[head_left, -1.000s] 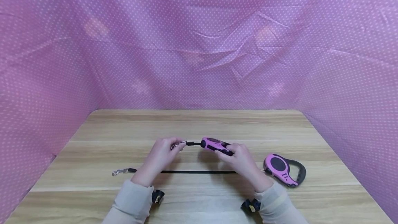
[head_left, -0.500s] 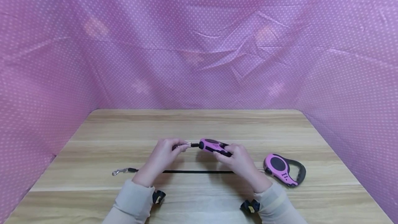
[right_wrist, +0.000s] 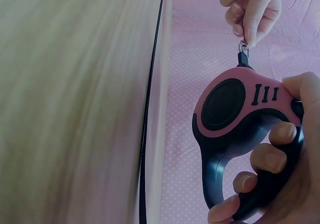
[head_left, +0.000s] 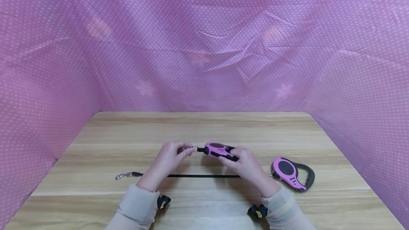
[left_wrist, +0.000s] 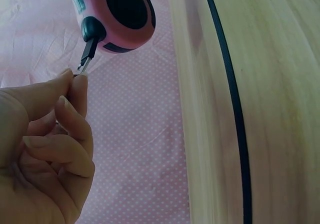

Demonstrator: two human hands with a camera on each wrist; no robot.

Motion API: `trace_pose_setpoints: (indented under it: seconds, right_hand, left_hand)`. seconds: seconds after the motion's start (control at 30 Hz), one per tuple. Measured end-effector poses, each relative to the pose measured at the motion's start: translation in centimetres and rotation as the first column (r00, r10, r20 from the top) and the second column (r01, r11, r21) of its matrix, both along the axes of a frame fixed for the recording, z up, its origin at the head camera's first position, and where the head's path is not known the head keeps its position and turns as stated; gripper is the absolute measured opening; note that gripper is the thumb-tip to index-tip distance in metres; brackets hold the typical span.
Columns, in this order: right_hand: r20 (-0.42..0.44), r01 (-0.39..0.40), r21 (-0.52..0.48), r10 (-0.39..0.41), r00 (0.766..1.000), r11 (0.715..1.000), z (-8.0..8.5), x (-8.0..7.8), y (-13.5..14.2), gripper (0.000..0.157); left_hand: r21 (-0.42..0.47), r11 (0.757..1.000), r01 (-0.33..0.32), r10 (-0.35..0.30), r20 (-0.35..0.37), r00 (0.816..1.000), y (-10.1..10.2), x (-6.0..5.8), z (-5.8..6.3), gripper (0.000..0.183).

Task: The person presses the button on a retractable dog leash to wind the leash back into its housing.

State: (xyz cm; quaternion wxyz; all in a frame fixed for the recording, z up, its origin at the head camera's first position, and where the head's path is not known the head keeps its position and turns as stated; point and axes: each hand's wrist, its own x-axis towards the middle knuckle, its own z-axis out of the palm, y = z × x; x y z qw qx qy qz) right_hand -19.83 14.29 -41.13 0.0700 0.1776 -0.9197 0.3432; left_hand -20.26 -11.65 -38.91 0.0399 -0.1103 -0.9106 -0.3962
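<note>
My right hand (head_left: 243,160) grips the black handle of a pink retractable dog leash (right_wrist: 222,104), its fingers curled through the loop in the right wrist view. At the nose of that casing, my left hand (head_left: 170,157) pinches the silver metal clip (right_wrist: 243,48) between thumb and forefinger. Only a short black end of strap shows between clip and casing. The clip's far part is hidden by the fingers. Both hands hold the leash above the wooden table. A second pink retractable leash (head_left: 285,169) lies on the table, right of my right hand.
From the second leash a black strap (head_left: 204,176) runs left across the table, passing behind both forearms. Its silver snap hook (head_left: 123,176) lies at the left. The wooden table (head_left: 204,127) meets pink dotted cloth (head_left: 198,63) at the back and sides.
The strap stretch between the held casing and the clip has become shorter. Casing and clip are now close together. The second leash on the table stays put.
</note>
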Motion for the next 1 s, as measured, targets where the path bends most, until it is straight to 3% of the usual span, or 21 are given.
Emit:
trace_pose_setpoints:
  seconds: [0.33, 0.6, 1.0]
  right_hand:
    - [-0.026, -0.04, 0.058, 0.042, 0.999, 0.998, -0.4, -0.3, 0.3, 0.035]
    - [-0.065, -0.189, 0.107, 0.197, 0.978, 0.976, -0.7, -0.5, 0.6, 0.021]
    - [0.029, -0.273, 0.15, 0.271, 0.962, 0.95, -0.6, -0.6, 0.5, 0.023]
  left_hand:
    - [-0.09, 0.996, -0.005, 0.011, 0.066, 0.998, -0.2, -0.4, -0.7, 0.011]
    - [-0.137, 0.991, -0.003, 0.02, 0.126, 0.992, -0.4, -0.5, -1.1, 0.007]
    - [-0.133, 0.991, -0.016, 0.038, 0.159, 0.987, -0.8, -0.9, -1.4, 0.007]
